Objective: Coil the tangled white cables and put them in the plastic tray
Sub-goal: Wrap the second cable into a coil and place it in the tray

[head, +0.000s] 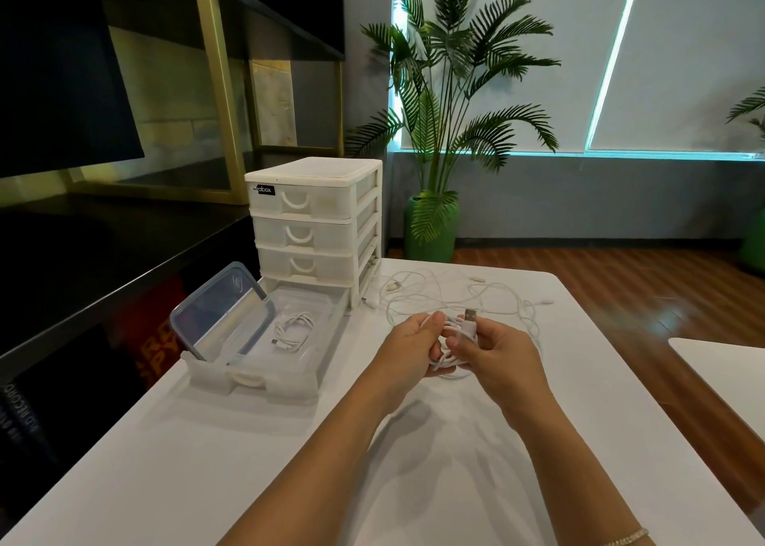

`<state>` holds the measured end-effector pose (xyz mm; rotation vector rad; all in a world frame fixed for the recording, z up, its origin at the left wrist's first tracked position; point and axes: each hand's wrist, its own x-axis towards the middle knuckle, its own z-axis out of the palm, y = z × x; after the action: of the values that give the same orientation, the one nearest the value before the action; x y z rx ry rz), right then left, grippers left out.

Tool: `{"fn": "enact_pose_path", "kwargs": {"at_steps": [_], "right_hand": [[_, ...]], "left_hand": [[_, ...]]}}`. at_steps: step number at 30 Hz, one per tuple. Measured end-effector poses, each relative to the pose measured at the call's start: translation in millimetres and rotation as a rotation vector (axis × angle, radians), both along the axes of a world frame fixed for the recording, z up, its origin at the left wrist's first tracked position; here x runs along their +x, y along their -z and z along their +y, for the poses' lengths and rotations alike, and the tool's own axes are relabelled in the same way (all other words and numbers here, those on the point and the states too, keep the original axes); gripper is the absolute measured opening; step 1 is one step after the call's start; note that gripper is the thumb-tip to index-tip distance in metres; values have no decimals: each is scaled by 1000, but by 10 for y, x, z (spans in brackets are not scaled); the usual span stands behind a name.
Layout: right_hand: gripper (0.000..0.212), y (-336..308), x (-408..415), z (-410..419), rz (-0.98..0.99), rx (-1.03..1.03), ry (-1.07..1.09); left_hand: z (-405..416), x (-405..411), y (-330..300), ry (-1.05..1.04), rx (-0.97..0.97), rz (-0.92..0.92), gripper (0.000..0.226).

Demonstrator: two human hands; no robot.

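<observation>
Both hands hold a small coil of white cable (452, 338) above the middle of the white table. My left hand (410, 349) grips the coil's left side, and my right hand (494, 349) pinches its right side just below the USB plug (470, 315). Behind the hands, a loose tangle of white cables (455, 291) lies spread on the table. The clear plastic tray (289, 363), a pulled-out bottom drawer, sits to the left with one coiled white cable (292, 330) inside it.
A white drawer unit (318, 222) stands behind the tray. A clear lid with a blue rim (219, 311) leans in the tray's left side. A black shelf runs along the left; a second table edge (720, 363) shows at right.
</observation>
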<state>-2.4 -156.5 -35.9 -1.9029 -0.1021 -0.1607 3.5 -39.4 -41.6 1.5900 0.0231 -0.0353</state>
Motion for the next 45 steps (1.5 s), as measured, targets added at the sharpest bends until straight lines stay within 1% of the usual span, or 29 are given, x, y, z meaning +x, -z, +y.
{"fn": "enact_pose_path", "kwargs": {"at_steps": [2, 4, 6, 8, 10, 14, 16, 18, 20, 24, 26, 31, 33, 36, 42, 45], "right_hand": [[14, -62, -31, 0, 80, 149, -85], [17, -117, -48, 38, 125, 221, -142], [17, -153, -37, 95, 150, 232, -163], [14, -187, 3, 197, 169, 228, -158], [11, -219, 55, 328, 183, 219, -149], [5, -230, 190, 687, 166, 107, -105], [14, -226, 234, 896, 117, 35, -90], [29, -225, 245, 1111, 67, -28, -88], [37, -207, 247, 1316, 27, -105, -99], [34, -83, 267, 1682, -19, -245, -126], [32, 0, 301, 1795, -60, -361, -114], [20, 57, 336, 1885, -122, -621, -108], [20, 37, 314, 1872, -154, -700, -113], [20, 11, 288, 1842, -198, -713, -110], [22, 43, 283, 1861, -263, -632, -145], [21, 54, 294, 1871, -256, -722, -178]], "left_hand": [[56, 11, -4, 3, -2, -7, 25], [137, 17, -28, -6, 11, -28, 27], [219, 24, -57, -19, 25, -24, 29], [348, 18, -101, -52, 78, -10, 28], [523, 23, -154, -144, 120, -34, 29], [1008, 27, -334, -397, 162, -137, 25], [1250, 26, -410, -458, 146, -153, 24], [1447, 14, -457, -479, 148, -163, 22], [1583, -9, -478, -494, 170, -154, 19], [1750, -47, -445, -491, 215, -146, 15], [1786, -55, -418, -482, 233, -142, 17], [1878, -42, -349, -476, 244, -140, 16], [1904, -25, -311, -474, 242, -137, 16], [1908, -3, -274, -479, 239, -139, 13], [1887, 15, -260, -487, 245, -153, 10], [1878, 17, -264, -488, 244, -156, 11]]}}
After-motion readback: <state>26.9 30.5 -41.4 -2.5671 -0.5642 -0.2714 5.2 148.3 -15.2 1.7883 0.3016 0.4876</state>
